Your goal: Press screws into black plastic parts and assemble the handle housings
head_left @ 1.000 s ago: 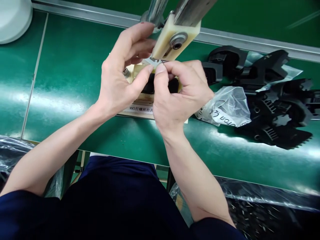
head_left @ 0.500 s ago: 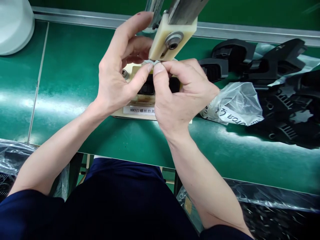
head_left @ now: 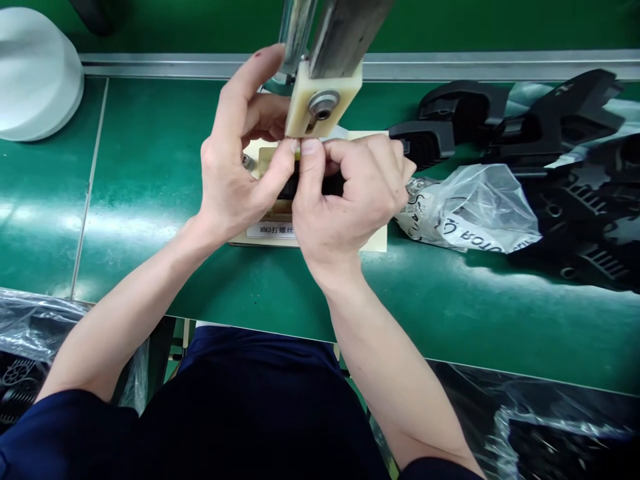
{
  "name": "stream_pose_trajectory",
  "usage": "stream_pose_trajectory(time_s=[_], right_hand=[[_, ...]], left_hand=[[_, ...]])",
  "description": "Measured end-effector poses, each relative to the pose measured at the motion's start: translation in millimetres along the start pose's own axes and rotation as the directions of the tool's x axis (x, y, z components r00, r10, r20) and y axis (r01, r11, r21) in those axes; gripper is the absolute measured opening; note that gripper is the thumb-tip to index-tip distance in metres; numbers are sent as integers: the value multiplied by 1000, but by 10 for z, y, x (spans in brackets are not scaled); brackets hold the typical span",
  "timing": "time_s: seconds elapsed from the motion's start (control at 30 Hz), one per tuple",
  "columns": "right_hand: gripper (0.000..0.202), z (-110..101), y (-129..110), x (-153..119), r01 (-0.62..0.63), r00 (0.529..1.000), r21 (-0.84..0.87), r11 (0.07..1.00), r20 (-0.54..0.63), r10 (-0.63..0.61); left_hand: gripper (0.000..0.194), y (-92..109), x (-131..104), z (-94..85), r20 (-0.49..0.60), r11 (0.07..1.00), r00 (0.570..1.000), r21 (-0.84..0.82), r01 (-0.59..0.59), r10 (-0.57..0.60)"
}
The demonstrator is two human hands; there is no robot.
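Both hands meet under a cream-coloured block (head_left: 354,83) with a bolt through it, carried on a metal bar (head_left: 345,37). My left hand (head_left: 227,170) curls round the block's left side, forefinger raised and thumb tip bent inward. Close against that thumb, my right hand (head_left: 350,187) pinches with thumb and forefinger, its other fingers folded. Whatever the fingertips grip is too small and covered to make out. Below them sits a cream fixture (head_left: 374,233) with a printed label (head_left: 270,231). A black part (head_left: 333,185) lies in it, mostly hidden by my right hand.
Right of the fixture lies a clear printed plastic bag (head_left: 480,207), beside several black moulded parts (head_left: 550,127). A white round container (head_left: 37,80) stands at far left. Plastic-lined bins (head_left: 560,440) sit below the green bench's (head_left: 250,287) front edge.
The view has shifted, so the block and fixture appear lower and farther left. My right hand has turned slightly, its knuckles now higher. Both thumbs stay beneath the block.
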State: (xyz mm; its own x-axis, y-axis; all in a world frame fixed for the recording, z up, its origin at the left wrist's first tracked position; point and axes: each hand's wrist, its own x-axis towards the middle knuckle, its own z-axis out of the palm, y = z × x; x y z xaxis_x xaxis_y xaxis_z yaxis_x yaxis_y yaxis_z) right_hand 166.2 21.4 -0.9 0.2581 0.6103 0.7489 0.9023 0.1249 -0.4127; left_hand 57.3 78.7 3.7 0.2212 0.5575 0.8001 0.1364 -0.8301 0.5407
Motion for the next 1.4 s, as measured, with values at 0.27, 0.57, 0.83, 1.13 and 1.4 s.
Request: stream_pose_trajectory(time_s=[0.27, 0.57, 0.83, 1.13, 1.4], right_hand=[[43, -20, 35, 41, 65, 992, -78, 995, -106, -73], [43, -91, 36, 74, 16, 999, -3, 1000, 30, -16], [33, -75, 8, 86, -11, 992, 6, 1000, 126, 10], [32, -86, 7, 159, 5, 993, -59, 998, 121, 2], [34, -98, 89, 157, 111, 993, -20, 994, -34, -111]], left_hand=[[61, -53, 15, -54, 52, 995, 995, 46, 84, -86], [63, -85, 58, -96, 96, 993, 989, 47, 108, -112], [63, -23, 33, -55, 64, 989, 987, 40, 145, -147], [60, 5, 29, -51, 35, 989, 989, 44, 140, -141], [63, 11, 14, -40, 43, 984, 983, 31, 176, -177]])
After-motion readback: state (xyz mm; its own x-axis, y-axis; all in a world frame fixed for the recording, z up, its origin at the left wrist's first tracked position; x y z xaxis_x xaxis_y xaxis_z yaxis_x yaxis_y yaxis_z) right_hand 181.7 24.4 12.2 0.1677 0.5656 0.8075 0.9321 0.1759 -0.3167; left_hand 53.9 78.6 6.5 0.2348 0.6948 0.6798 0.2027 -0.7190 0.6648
